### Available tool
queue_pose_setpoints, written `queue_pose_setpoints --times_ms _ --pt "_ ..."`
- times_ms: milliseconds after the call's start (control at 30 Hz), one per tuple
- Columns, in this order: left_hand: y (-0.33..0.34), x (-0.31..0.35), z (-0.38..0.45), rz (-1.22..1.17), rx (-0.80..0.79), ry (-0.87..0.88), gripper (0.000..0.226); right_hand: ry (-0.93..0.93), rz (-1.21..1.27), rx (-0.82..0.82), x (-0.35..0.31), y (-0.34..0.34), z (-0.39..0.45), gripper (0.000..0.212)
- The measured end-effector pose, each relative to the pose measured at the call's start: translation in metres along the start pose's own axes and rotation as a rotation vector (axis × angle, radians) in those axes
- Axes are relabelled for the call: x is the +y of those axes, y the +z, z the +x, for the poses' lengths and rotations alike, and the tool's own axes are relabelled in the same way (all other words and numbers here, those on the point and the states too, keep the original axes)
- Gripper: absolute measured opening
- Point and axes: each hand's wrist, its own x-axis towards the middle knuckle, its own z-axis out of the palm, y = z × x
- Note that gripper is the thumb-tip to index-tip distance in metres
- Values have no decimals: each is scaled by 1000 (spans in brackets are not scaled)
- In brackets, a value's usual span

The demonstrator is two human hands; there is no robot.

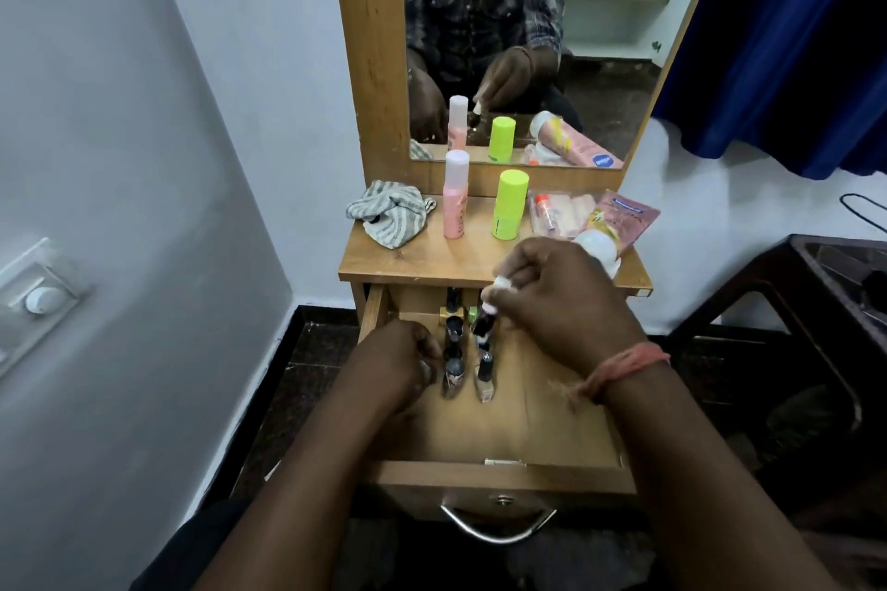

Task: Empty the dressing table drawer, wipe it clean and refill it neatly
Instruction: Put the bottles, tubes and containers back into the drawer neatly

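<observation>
Both arms reach forward; left hand (401, 362) and right hand (559, 302) have curled fingers.

Dressing table top (432, 257): striped cloth (389, 217) at 9 o'clock; pink bottle (455, 197), green bottle (509, 205) centre; sachets (595, 214) at 3 o'clock

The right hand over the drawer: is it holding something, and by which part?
Yes. The right hand pinches a small bottle by its pale cap, its dark body hanging over the open drawer. Whether the left hand holds anything cannot be told.
</observation>
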Motion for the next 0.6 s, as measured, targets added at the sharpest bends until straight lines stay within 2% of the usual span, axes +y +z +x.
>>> queue_pose_setpoints --times_ms 100,200,400,600 --pt "3 -3 -1 29 -5 30 32 -85 -142 -245 10 18 -14 17" --pt "6 -4 0 40 15 40 29 -133 -305 -368 26 31 -15 15" --pt "7 -2 1 57 25 46 31 -185 -417 -509 35 48 -15 12" --pt "8 -2 1 97 33 53 30 -240 -473 -520 37 63 -16 11"
